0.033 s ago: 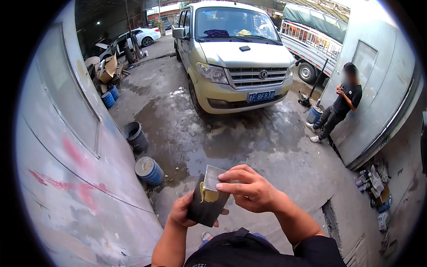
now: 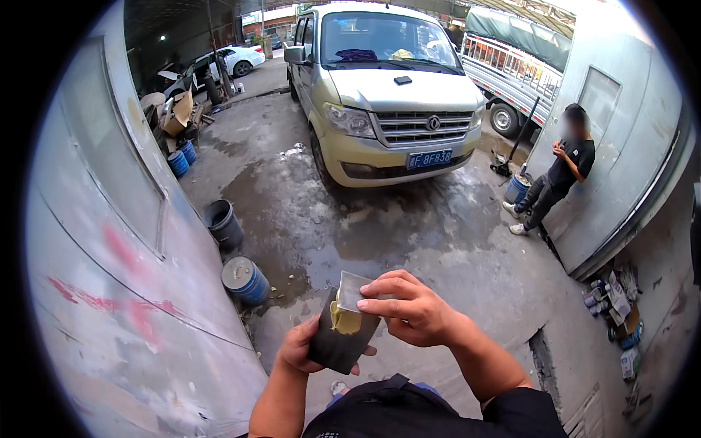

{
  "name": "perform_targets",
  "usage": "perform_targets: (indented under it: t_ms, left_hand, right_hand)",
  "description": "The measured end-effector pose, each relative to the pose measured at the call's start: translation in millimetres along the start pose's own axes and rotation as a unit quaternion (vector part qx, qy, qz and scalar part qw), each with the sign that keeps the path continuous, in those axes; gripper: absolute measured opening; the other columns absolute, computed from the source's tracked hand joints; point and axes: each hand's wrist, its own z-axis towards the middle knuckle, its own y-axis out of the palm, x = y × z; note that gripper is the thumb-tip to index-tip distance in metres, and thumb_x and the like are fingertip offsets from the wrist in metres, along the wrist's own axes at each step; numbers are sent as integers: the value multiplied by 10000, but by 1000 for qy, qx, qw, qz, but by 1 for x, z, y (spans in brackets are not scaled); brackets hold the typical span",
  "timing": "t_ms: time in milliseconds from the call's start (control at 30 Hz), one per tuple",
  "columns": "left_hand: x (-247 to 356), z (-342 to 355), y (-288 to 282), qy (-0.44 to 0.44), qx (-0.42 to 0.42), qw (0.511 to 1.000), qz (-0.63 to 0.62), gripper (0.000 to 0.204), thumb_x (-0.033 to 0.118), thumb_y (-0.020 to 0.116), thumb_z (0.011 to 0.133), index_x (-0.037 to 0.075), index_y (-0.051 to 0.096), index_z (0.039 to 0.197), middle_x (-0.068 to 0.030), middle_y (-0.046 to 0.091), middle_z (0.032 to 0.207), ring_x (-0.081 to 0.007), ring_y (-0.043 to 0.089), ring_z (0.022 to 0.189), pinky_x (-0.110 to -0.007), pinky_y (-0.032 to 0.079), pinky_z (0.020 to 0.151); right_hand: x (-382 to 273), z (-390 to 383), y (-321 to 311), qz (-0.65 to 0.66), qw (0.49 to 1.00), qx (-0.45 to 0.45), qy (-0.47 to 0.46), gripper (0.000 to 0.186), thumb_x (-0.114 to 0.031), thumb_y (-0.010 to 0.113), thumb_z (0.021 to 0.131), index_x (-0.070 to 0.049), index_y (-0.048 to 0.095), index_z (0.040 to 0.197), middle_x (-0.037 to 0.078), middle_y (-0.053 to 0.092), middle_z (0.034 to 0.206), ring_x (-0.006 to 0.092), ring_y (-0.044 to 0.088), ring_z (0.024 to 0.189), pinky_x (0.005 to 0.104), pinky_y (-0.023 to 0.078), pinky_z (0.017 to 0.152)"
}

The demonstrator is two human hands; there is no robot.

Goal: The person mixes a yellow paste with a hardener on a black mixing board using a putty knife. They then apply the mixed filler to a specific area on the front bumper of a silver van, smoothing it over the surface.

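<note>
My left hand (image 2: 299, 343) is closed round the edges of a flat dark board (image 2: 337, 352), thumb on its left side and fingertips showing past its right edge. A lump of yellowish putty (image 2: 346, 321) lies on the upper part of the board. From above right, my right hand (image 2: 418, 310) pinches a thin grey metal putty scraper (image 2: 353, 283) between thumb and fingers. The lower edge of the scraper rests against the putty, and part of the blade is hidden by my fingers.
A pale van (image 2: 398, 109) stands ahead on wet concrete. To the left are a blue drum (image 2: 248, 283), a black bucket (image 2: 222, 223) and a paint-smeared panel wall (image 2: 139, 255). At right, a person (image 2: 569, 160) leans by a grey door, with cans and rubbish (image 2: 617, 306) along the wall.
The scraper and board have shifted very slightly to the right. The putty under the blade looks broader and more spread. Both hands keep their hold.
</note>
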Motion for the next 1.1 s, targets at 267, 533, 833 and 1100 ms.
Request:
perform_targets:
  t_ms: [267,533,833,1100]
  left_hand:
    - [-1,7,18,110,112,984,82,630,428,404,969,28,250,1431,-223,324,1430,-487,370,1267,-600,457,884]
    - [-26,25,1,240,181,836,460,663,478,404,963,-15,305,1396,-155,453,1356,-246,432,1257,-390,344,1036]
    - [7,-1,2,27,132,975,175,591,383,439,966,-1,304,1394,-192,455,1333,-368,522,1153,-485,484,885]
    - [-10,-15,-8,41,76,996,32,647,449,431,950,36,261,1418,-212,386,1382,-449,493,1161,-554,497,840]
  right_hand:
    - [30,-55,-2,289,933,121,178,407,116,521,819,-40,549,1195,124,585,1149,193,584,1033,337,478,874]
    - [17,-53,50,581,728,113,346,436,-3,605,847,-3,436,1248,110,575,1142,171,564,1035,326,467,891]
    - [9,-9,-14,390,920,30,24,437,123,547,779,-41,540,1184,154,549,1232,287,508,1192,413,404,1007]
    - [22,-5,-6,61,987,-128,76,461,79,581,690,-90,632,1116,109,562,1190,308,511,1119,394,431,935]
